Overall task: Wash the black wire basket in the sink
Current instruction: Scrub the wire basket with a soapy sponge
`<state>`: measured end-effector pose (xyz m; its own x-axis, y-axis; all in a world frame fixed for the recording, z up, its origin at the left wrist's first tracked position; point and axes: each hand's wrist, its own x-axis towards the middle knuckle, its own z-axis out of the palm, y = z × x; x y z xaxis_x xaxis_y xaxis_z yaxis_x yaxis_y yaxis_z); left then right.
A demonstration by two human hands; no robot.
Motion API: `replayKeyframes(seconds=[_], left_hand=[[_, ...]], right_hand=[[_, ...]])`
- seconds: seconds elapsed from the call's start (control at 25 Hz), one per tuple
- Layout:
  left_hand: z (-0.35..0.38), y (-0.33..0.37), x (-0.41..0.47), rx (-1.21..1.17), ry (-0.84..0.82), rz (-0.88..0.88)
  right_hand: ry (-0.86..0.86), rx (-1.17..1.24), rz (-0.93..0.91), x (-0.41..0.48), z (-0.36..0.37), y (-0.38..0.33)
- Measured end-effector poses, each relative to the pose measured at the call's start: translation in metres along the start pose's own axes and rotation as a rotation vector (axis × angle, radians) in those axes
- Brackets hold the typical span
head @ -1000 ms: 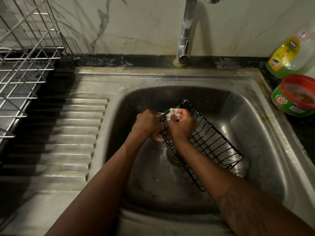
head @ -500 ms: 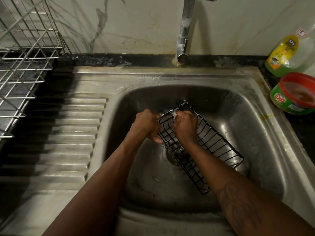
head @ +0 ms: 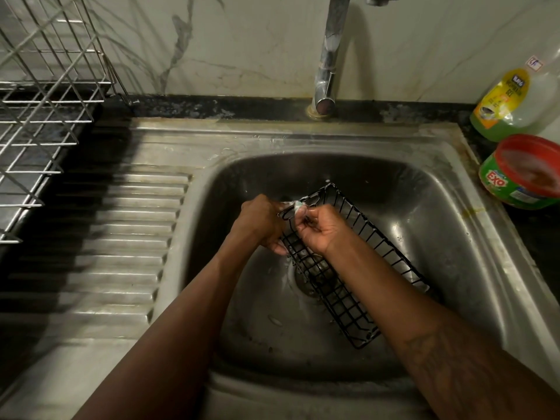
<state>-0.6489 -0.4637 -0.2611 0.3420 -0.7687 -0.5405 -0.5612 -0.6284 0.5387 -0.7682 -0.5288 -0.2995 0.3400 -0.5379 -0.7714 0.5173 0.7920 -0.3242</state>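
The black wire basket [head: 369, 253] lies tilted inside the steel sink [head: 448, 225], its near end low over the drain and its far end raised. My left hand [head: 260, 222] grips the basket's raised left corner. My right hand [head: 318, 228] sits inside that same end, fingers curled round a small soapy scrub pad [head: 298, 206] pressed against the top rim wire. Foam shows white on the pad and rim.
The tap spout [head: 327, 83] stands behind the sink, no water running. A green dish-gel bottle [head: 512, 104] and a red-lidded soap tub [head: 521, 171] sit at the right. A steel wire dish rack [head: 42, 110] stands left, beside the ribbed drainboard [head: 121, 244].
My right hand has slid the pad leftward along the basket's top rim toward my left hand. The basket's far end shifted slightly; my left hand keeps its grip.
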Motion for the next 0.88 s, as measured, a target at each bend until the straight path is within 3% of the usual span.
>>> replayKeyframes(seconds=[0.08, 0.24, 0.4, 0.6, 0.72, 0.8, 0.88], left_hand=[[0.001, -0.002, 0.002, -0.01, -0.006, -0.02], [0.0, -0.004, 0.003, 0.013, 0.017, 0.056], [0.005, -0.009, 0.004, -0.099, 0.102, 0.033], [0.003, -0.007, 0.002, -0.054, 0.047, 0.037], [0.002, -0.004, 0.002, -0.029, 0.002, 0.0], [0.002, -0.003, 0.003, -0.063, -0.013, -0.037], [0.003, 0.002, -0.004, -0.054, -0.004, -0.065]], right_hand=[[0.004, -0.06, -0.022, -0.004, -0.002, 0.003], [0.063, -0.58, -0.125, -0.008, -0.004, 0.029], [0.224, -0.628, -0.203, 0.01, -0.006, 0.038], [0.389, -0.816, -0.244, 0.021, -0.017, 0.046], [0.365, -0.706, -0.234, 0.019, -0.013, 0.038], [0.389, -0.585, -0.355, 0.019, -0.011, 0.027], [0.444, -0.636, -0.51, 0.022, -0.018, 0.021]])
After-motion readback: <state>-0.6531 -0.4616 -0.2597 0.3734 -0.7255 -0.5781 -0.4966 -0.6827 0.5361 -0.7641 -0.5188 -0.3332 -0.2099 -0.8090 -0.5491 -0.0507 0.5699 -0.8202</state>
